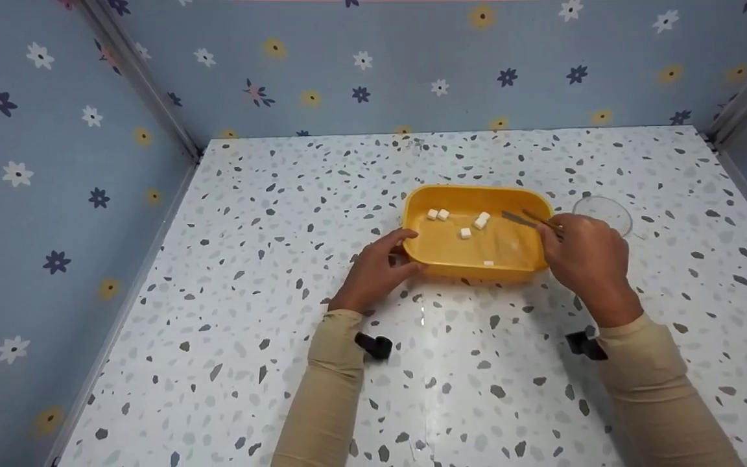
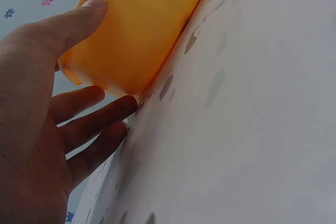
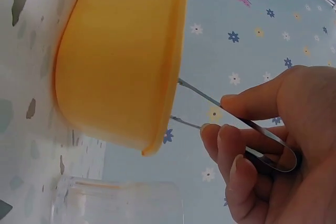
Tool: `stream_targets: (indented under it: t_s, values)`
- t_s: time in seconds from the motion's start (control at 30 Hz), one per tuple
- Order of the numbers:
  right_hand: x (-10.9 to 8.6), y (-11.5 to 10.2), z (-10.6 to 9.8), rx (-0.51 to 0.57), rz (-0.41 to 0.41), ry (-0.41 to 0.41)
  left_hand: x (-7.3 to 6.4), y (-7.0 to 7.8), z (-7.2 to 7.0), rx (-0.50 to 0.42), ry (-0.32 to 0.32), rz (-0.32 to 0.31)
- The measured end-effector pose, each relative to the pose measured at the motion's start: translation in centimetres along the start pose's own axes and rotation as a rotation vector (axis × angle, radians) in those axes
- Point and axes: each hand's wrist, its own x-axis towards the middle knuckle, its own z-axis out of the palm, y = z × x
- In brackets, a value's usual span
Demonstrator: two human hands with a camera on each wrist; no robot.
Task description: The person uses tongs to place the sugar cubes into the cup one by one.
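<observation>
A yellow plastic tub (image 1: 458, 269) stands on the table with several small white cubes (image 1: 465, 233) scattered inside. My left hand (image 1: 373, 275) holds the tub's near left corner, one finger at the rim and the thumb against the outer wall. In the left wrist view, the other fingers (image 2: 100, 121) spread loosely beside the tub. My right hand (image 1: 587, 256) pinches metal tweezers (image 3: 252, 124) between thumb and fingers over the tub's right end. The tweezers' arms stand apart, tips over the tub's inside, with nothing seen between them. The tub wall hides the tips in the right wrist view.
A clear round container (image 1: 607, 211) stands to the right of the tub, partly behind my right hand. The speckled white table (image 1: 270, 259) extends around them, bounded by flowered blue panels (image 1: 406, 71) at the back and sides.
</observation>
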Motion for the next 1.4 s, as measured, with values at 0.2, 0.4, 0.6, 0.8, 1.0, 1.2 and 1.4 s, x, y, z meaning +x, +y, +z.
stream_targets:
  t_s: [0.2, 0.4, 0.6, 0.8, 1.0, 1.2, 1.4]
  values:
    - [-0.4, 0.1, 0.8, 0.02, -0.04, 0.007, 0.2, 0.3, 0.3, 0.003, -0.008, 0.007]
    - [-0.8, 0.1, 1.7, 0.051, -0.081, -0.012, 0.3, 0.5, 0.7, 0.008, -0.02, 0.02]
    - [-0.5, -0.3, 2.7, 0.053, -0.148, -0.035, 0.3, 0.6, 0.5, 0.011, -0.001, 0.005]
    - [-0.3, -0.8, 4.0, 0.061, -0.183, -0.058, 0.1, 0.1, -0.1, 0.002, 0.013, 0.024]
    - [-0.6, -0.7, 5.4, 0.045, -0.196, -0.077, -0.4, -0.6, 0.1, -0.002, 0.006, 0.007]
    - [-0.7, -0.7, 5.5, 0.037, -0.176, -0.084, -0.2, -0.4, 0.1, -0.004, 0.001, 0.003]
    - [-0.4, -0.6, 5.2, 0.038, -0.167, -0.09, 0.2, 0.0, 0.2, -0.015, -0.002, -0.008]
